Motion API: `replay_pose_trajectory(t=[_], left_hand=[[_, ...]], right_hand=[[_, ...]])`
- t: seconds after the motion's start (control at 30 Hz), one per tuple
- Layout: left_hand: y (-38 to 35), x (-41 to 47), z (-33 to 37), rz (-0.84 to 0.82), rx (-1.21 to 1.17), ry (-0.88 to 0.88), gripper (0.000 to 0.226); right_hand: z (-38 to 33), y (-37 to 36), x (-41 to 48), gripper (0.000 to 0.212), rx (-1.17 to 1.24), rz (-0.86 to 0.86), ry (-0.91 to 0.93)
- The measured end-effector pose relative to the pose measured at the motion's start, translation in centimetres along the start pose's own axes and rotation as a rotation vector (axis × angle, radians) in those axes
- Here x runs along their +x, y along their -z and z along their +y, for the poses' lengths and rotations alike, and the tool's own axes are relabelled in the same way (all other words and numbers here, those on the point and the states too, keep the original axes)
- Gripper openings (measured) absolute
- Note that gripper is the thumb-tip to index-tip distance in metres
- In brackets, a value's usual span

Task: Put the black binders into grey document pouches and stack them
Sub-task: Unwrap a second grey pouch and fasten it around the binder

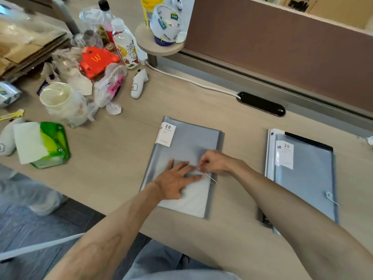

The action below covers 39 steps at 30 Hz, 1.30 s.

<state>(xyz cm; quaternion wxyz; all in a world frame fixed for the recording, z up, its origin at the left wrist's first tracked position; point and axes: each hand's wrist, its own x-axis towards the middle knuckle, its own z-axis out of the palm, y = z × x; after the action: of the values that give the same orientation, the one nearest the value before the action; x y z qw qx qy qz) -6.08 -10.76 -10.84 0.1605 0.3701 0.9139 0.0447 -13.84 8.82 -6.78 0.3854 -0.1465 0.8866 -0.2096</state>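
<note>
A grey document pouch [187, 142] with a white "20" label lies flat in the middle of the wooden desk [113, 150]. My left hand [177, 178] presses flat on its lower flap, fingers spread. My right hand [216, 161] pinches the thin white closure string [211, 178] right beside the left fingertips. To the right sits a stack of pouches [304, 174]; the top one is grey with a "20" label, and a black binder edge [308, 140] shows at its far end.
Clutter fills the desk's left side: a green tissue pack [50, 144], a plastic jar [58, 102], bags, bottles [126, 47], a red wrapper [96, 61]. A white cable [191, 79] runs to a black grommet [261, 104]. A brown partition [282, 49] bounds the far edge.
</note>
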Motion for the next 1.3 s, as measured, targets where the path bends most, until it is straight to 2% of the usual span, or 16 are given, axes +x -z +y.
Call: replay_pose_trajectory(t=[0.13,0.27,0.6,0.73,0.9,1.07,1.2,1.3], left_hand=[[0.1,0.2,0.4,-0.051,-0.030,0.072,0.075],[0.3,0.3,0.6,-0.052,-0.031,0.086,0.076],[0.7,0.9,1.2,-0.056,0.007,0.129,0.074],[0.7,1.1,1.1,-0.047,0.005,0.121,0.074],[0.6,1.0,0.9,-0.042,0.009,0.124,0.072],[0.3,0.9,0.9,0.004,0.051,0.103,0.082],[0.5,0.9,0.8,0.025,0.049,0.092,0.083],[0.3,0.7,0.8,0.027,0.003,0.090,0.080]], right_hand=[[-0.8,0.3,0.6,0.014,-0.088,0.007,0.046],[-0.6,0.3,0.9,0.006,-0.033,0.091,0.030],[0.8,0.4,0.1,0.006,0.182,0.171,-0.039],[1.3,0.1,-0.4,0.011,0.174,0.232,-0.050],[3.4,0.2,-2.3,0.009,-0.050,0.277,-0.037],[4.3,-1.7,-4.8,0.006,-0.368,0.287,0.173],[3.2,-3.5,-5.5,0.001,-0.499,0.346,0.301],[2.5,-4.4,-5.5,0.017,-0.563,0.344,0.309]])
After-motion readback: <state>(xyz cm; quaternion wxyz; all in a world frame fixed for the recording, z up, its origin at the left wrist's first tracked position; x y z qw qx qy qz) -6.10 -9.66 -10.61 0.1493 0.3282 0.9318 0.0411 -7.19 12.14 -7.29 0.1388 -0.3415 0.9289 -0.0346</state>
